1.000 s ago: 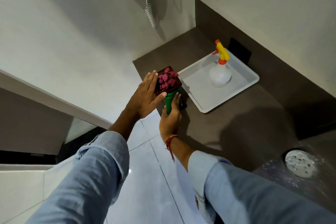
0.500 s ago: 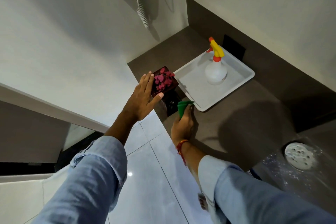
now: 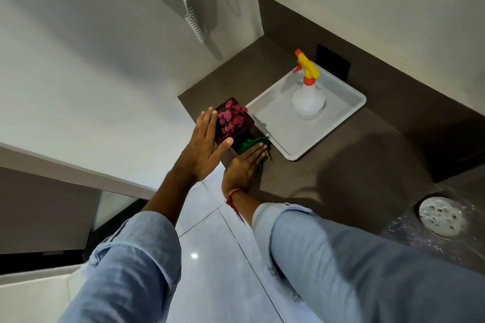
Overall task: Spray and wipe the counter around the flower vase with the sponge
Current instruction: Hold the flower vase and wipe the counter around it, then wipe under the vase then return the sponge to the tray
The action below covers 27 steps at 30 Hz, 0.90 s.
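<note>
At the counter's (image 3: 341, 165) near corner the left hand (image 3: 203, 149) grasps the flower vase (image 3: 233, 119) from its side, and the right hand (image 3: 242, 166) lies flat, pressing the green sponge (image 3: 250, 143) down — at the vase's 5 o'clock. The spray bottle (image 3: 308, 94) stands in a white tray (image 3: 278, 123) at 2 o'clock.
</note>
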Available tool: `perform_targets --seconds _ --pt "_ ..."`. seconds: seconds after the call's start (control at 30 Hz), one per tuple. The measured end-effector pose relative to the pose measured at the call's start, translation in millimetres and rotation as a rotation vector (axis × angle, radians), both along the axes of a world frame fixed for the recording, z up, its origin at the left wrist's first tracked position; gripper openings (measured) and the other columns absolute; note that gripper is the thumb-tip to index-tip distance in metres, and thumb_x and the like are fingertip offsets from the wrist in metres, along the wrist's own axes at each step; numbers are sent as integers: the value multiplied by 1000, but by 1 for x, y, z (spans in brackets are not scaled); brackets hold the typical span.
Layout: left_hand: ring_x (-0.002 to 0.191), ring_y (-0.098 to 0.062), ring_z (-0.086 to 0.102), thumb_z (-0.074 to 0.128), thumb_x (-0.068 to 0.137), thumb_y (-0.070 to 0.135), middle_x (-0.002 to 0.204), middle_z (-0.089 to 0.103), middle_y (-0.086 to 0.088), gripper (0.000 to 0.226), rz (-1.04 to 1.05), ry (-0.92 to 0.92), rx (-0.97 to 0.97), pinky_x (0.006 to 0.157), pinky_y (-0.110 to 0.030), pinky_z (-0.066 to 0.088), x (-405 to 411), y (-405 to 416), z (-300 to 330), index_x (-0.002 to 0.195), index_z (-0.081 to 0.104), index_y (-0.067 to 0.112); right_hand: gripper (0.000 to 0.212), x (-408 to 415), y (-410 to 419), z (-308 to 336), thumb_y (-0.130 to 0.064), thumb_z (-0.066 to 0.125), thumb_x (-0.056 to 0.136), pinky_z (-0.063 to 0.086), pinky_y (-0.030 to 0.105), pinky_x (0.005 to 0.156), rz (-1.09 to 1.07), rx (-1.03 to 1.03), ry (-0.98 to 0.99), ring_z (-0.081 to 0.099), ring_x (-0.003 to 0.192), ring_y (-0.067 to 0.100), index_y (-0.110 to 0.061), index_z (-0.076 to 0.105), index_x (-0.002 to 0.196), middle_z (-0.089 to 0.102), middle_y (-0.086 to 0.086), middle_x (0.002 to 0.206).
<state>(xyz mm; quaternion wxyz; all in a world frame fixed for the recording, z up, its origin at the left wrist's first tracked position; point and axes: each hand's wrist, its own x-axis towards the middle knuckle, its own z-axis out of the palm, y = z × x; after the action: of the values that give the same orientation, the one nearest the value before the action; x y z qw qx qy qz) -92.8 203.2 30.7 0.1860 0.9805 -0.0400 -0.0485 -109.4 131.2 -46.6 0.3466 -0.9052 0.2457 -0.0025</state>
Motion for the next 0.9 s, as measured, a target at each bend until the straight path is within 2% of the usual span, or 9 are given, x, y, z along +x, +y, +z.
perform_targets --seconds 0.13,0.23,0.27,0.37,0.47,0.53,0.67,0.8,0.9 --pt "154 -21 -7 24 92 73 168 -4 -1 90 0 3 1 122 -46 10 0 0 0 158 -2 19 58 -17 3 -5 -24 71 90 55 34 99 64 -18 35 56 129 33 -1 51 139 55 20 142" --pt "154 -21 -8 22 91 75 168 -4 -1 91 -2 5 5 121 -45 9 0 0 0 158 -3 19 58 -35 -4 -14 -19 64 94 52 36 104 231 -33 3 50 134 34 -2 42 145 47 20 149" --pt "153 -21 -9 22 91 75 168 -5 -1 91 -3 9 7 121 -45 8 0 1 0 158 -3 19 56 -38 -10 -12 -19 64 94 54 34 101 282 -23 5 55 131 33 -2 45 144 50 20 146" --pt "153 -22 -8 23 91 74 168 -4 -2 91 -2 18 13 121 -45 8 0 0 1 158 -3 19 40 -37 -42 1 -28 65 93 62 30 76 444 -59 75 75 97 26 -9 64 129 73 15 119" --pt "153 -22 -8 22 91 75 168 -5 -2 90 -1 29 26 122 -46 8 -1 -1 3 158 -4 20 27 -28 -78 0 -25 50 98 55 39 76 691 106 81 69 90 39 -5 66 106 73 22 99" --pt "153 -21 -9 21 91 76 168 -5 -2 91 2 30 27 123 -46 8 -1 -1 4 158 -4 20 24 -24 -103 3 -20 50 96 52 39 73 611 151 81 68 88 40 -1 64 98 72 25 95" --pt "153 -20 -9 21 91 77 168 -5 -1 91 8 26 24 123 -46 9 -2 0 3 158 -4 21 30 -21 -125 14 -23 44 101 53 37 80 331 50 7 68 99 33 -6 60 119 71 17 108" --pt "153 -21 -8 21 90 77 168 -5 -1 92 14 29 28 121 -44 8 -1 -1 3 158 -4 21 38 -9 -107 17 -19 46 101 54 42 93 450 103 92 63 114 34 -5 46 136 64 18 126" --pt "153 -21 -9 21 90 76 168 -6 -1 93 14 29 30 120 -42 6 0 -2 3 158 -4 19 52 -4 -80 15 -22 48 101 52 41 97 502 53 161 55 125 34 -1 33 147 51 22 141"
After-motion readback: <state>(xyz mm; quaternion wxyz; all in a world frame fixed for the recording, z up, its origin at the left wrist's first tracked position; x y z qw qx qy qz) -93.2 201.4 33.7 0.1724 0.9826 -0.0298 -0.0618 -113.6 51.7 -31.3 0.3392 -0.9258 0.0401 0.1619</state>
